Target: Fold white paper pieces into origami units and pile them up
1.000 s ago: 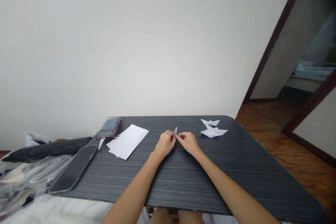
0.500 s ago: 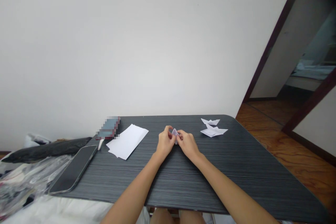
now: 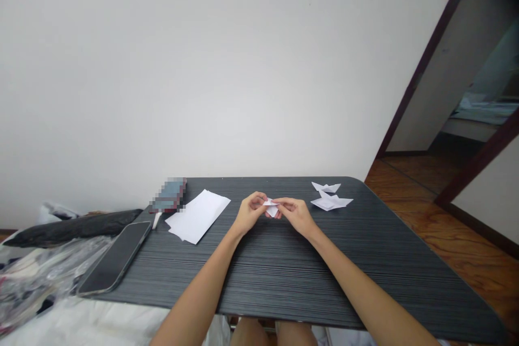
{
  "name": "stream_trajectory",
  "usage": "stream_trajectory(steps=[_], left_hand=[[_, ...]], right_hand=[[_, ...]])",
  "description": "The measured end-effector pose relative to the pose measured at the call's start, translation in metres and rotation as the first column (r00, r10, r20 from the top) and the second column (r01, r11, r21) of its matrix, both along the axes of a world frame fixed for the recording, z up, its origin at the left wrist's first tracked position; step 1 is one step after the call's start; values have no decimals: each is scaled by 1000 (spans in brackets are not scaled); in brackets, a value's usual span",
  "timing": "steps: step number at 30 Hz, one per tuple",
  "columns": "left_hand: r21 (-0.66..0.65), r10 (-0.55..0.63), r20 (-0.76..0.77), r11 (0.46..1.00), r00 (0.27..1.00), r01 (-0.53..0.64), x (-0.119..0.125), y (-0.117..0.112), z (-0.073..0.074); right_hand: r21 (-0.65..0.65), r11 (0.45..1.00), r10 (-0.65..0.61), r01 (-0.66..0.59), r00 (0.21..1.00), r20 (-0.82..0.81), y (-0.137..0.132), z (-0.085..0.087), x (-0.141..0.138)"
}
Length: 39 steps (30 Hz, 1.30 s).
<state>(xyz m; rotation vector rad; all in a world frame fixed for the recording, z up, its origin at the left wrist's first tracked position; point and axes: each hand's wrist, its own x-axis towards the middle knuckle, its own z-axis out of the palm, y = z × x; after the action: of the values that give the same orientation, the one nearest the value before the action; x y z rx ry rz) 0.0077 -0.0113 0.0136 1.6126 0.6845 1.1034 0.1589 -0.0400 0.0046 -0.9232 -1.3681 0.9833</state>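
Over the middle of a dark striped table (image 3: 284, 275), my left hand (image 3: 249, 212) and my right hand (image 3: 297, 213) pinch a small folded piece of white paper (image 3: 271, 207) between their fingertips. The paper is held a little above the tabletop, spread between the two hands. A stack of white paper sheets (image 3: 198, 215) lies to the left of my left hand. Two folded white paper shapes (image 3: 330, 197) rest on the table at the far right.
A dark phone (image 3: 115, 257) lies face up near the table's left edge, with a blurred box (image 3: 168, 195) behind it. Clear plastic bags (image 3: 32, 275) and a dark long bundle (image 3: 68, 227) sit left of the table. An open doorway (image 3: 466, 108) is at right.
The folded paper stood upright and narrow between my fingertips; now it is pulled open sideways and flatter. Both hands have shifted slightly apart and further from me.
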Motion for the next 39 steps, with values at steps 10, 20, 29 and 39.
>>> stream_trajectory(steps=[10, 20, 29, 39], left_hand=[[-176, -94, 185, 976, 978, 127, -2, -6, 8], [234, 222, -242, 958, 944, -165, 10, -13, -14], [561, 477, -324, 793, 817, -240, 7, -8, -14], [215, 355, -119, 921, 927, -325, 6, -8, -9]], right_hand=[[40, 998, -46, 46, 999, 16, -1, 4, 6], [121, 938, -346, 325, 898, 270, -6, -1, -3], [358, 907, -375, 220, 810, 452, -14, -3, -17], [124, 974, -207, 191, 969, 134, -11, -2, -16]])
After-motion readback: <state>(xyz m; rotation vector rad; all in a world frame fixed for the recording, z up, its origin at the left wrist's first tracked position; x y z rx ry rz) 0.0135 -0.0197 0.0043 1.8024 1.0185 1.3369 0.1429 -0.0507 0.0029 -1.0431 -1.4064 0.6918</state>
